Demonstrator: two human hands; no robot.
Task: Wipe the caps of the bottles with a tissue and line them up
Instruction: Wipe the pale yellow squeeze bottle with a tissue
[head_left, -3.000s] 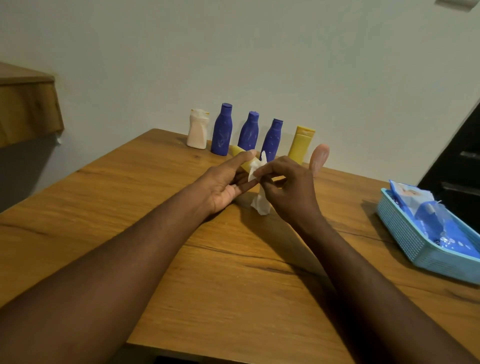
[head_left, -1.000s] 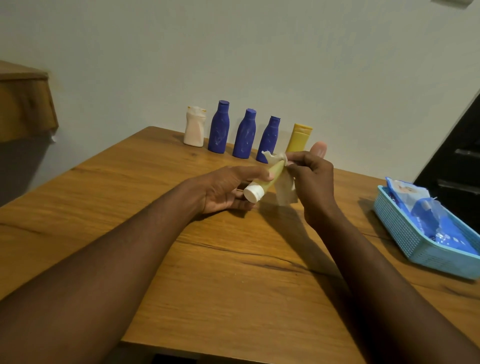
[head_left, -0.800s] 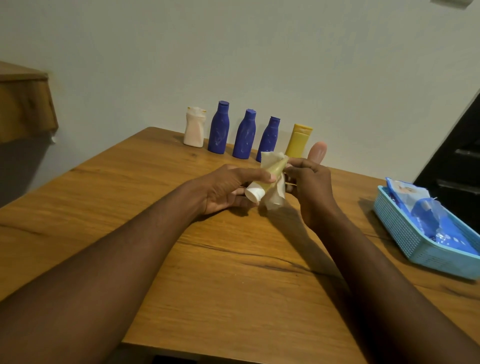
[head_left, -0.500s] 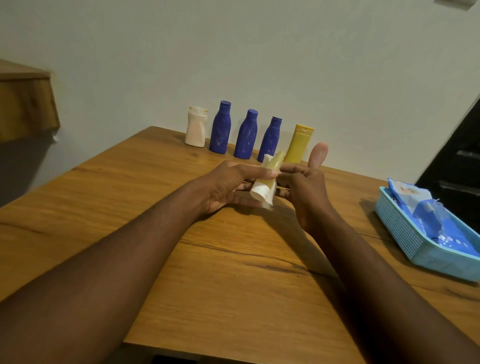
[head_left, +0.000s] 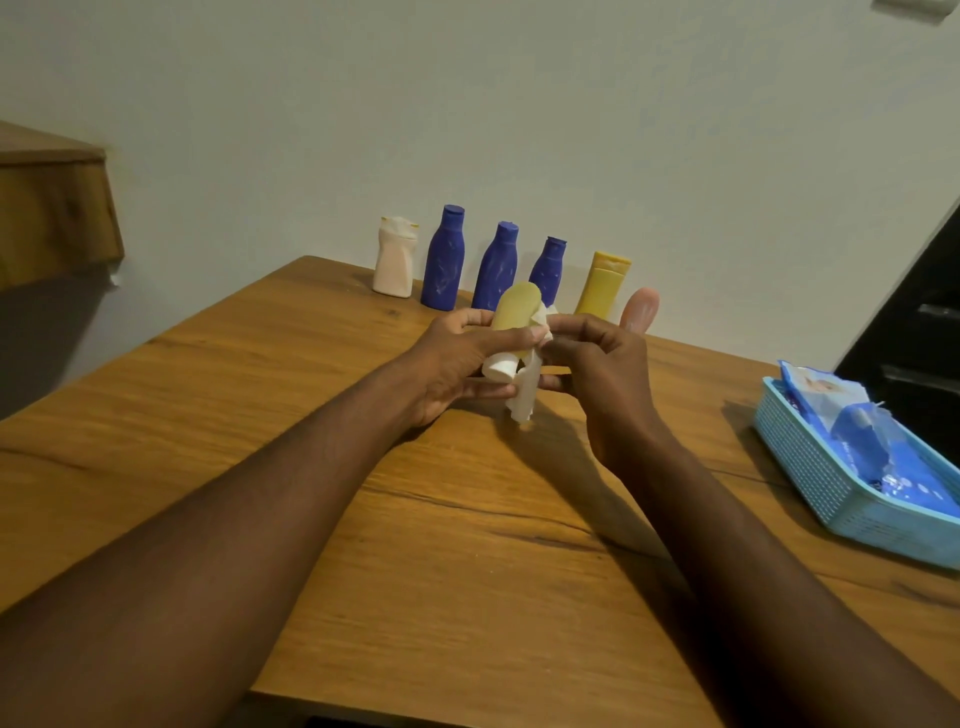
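Head view. The left hand (head_left: 457, 358) is gripping a yellow tube (head_left: 514, 314) above the middle of the wooden surface (head_left: 467, 545), with fingers and thumb curled round the tube's body. The tube is sitting tilted, its rounded flat end pointing up and far, its white cap (head_left: 498, 370) pointing down and near. The right hand (head_left: 597, 364) is pinching a white tissue (head_left: 524, 397) against the right side of the tube, just beside the cap. The two hands are meeting at the tube, fingertips close together. The loose end of the tissue is hanging down between the hands; whether it is touching the surface cannot be told.

Along the far edge, by the wall, a row of containers is standing upright. From left to right these are a cream bottle (head_left: 394, 257), a tall blue bottle (head_left: 442, 260), a middle blue bottle (head_left: 496, 267), a short blue bottle (head_left: 549, 267) partly hidden behind the held tube, a yellow bottle (head_left: 602, 283) and a pink tube (head_left: 640, 309). Neighbouring containers are standing near one another with small gaps showing.

At the right edge of the surface, well apart from the hands, a light blue basket (head_left: 810, 462) is holding a blue packet of wipes (head_left: 883, 447). A wooden shelf (head_left: 52, 208) is projecting from the wall at far left.
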